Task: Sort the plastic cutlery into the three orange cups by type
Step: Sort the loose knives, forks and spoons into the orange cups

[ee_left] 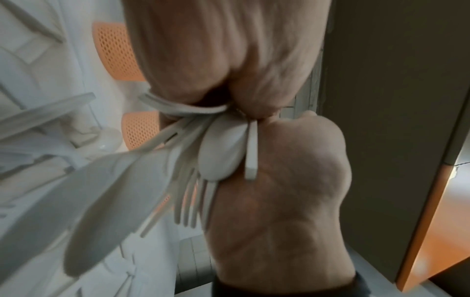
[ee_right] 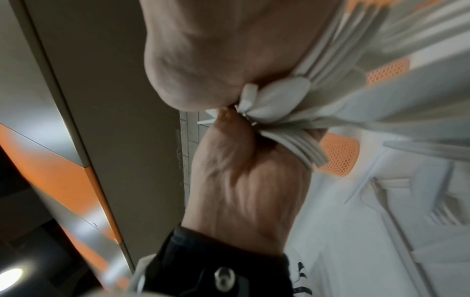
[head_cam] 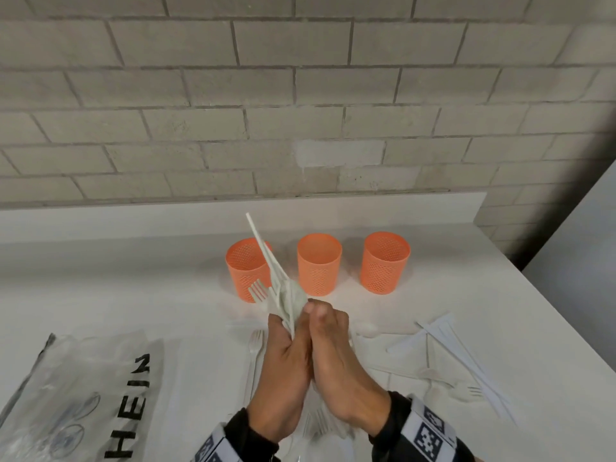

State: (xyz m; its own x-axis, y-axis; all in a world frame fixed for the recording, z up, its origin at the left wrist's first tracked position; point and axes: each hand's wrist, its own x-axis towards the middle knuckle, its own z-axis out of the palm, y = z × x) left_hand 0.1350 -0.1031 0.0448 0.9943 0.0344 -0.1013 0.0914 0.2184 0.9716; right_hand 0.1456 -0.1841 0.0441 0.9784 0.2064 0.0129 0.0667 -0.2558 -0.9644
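Three orange mesh cups (head_cam: 248,268) (head_cam: 319,265) (head_cam: 385,261) stand in a row on the white counter, and all look empty. Just in front of the left cup, my left hand (head_cam: 280,321) and right hand (head_cam: 316,310) are pressed together and grip one bundle of white plastic cutlery (head_cam: 285,295). Its handles fan up over the left cup and a fork head sticks out to the left. The left wrist view shows a spoon bowl (ee_left: 221,152) and fork tines (ee_left: 193,201) in the bundle. In the right wrist view the bundle (ee_right: 279,108) is pinched between both hands.
More loose cutlery (head_cam: 450,361) lies scattered on the counter at the right, with forks (head_cam: 255,345) under my hands. A clear plastic bag (head_cam: 83,395) with black letters lies at the front left. A brick wall backs the counter, whose edge runs down the right.
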